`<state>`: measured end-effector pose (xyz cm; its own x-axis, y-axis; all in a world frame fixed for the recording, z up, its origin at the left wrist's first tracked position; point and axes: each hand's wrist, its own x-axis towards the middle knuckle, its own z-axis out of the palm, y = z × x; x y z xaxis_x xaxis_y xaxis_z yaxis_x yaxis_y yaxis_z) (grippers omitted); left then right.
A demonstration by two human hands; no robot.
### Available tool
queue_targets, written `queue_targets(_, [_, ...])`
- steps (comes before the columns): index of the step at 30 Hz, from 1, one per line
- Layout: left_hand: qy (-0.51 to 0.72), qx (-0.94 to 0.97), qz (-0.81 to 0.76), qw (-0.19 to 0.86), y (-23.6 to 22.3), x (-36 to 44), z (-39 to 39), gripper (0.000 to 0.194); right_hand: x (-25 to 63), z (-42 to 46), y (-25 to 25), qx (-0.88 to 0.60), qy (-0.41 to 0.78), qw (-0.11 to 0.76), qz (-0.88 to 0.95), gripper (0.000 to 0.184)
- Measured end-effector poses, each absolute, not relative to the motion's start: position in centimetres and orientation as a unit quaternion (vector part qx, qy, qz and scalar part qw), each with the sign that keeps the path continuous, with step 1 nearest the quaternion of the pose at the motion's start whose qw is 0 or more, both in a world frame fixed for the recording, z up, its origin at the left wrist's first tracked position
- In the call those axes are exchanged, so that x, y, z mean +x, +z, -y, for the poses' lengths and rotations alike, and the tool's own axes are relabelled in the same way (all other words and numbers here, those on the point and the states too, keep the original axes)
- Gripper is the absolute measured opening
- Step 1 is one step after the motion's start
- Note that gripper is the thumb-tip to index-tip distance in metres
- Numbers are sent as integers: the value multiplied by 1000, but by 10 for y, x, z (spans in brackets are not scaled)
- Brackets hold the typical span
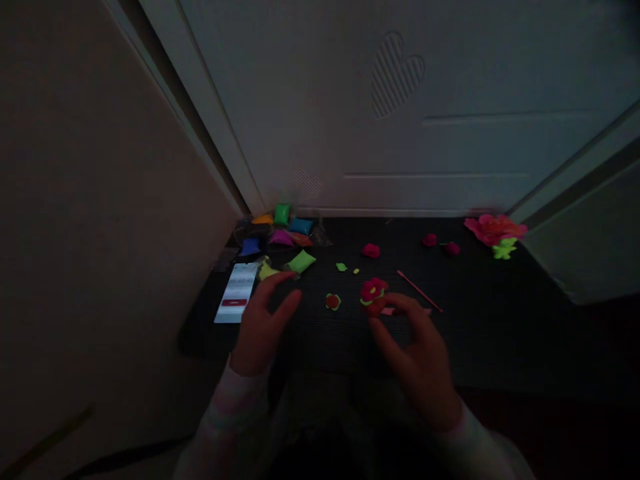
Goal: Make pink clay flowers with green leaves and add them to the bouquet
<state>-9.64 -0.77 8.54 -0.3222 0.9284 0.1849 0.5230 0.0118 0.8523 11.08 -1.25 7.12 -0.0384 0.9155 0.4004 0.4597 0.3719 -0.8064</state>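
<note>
The right hand (420, 350) is pinching a small red flower with a yellow middle and a green edge (373, 291), and its thumb and first finger make the grip. The flower is at the fingertips, over the near part of the black desk (480, 327). The room is dark, so I can't be sure if the flower's bottom touches the desk. It looks like soft clay, so I think it is very light and easy to squash. A hard pinch could bend the thin petals or leave finger marks, and it may be a bit sticky rather than slippery. The best place to hold it is probably low down on its sides, under the petals, with a gentle squeeze. The left hand (260, 327) has nothing in it, with its thumb and fingers spread apart. It is near the glowing white phone (237, 293) and the shiny light green packet (301, 262). Between the two hands, a little round red piece with a green rim (333, 302) lies on the desk. A thin pinkish-red stick (420, 291) lies past the right hand, and a bright pink lump (371, 251) sits farther back, behind the flower.
</note>
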Motion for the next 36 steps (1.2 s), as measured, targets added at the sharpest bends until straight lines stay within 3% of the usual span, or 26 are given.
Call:
queue_targets(2, [451,581,-599,315,97,-69,14,31,109,14,75,-501,232,470,689,17])
queue_targets(6, [474,596,-535,365,108,-42,13,24,108,17,78,-489,209,463,709,19])
queue_targets(17, [472,591,-558,340,109,-28,8,5,106,19,78,-491,142,444,736,22])
queue_targets(36, [514,525,-553,394,100,-19,9,9,103,19,77,-497,131,449,731,24])
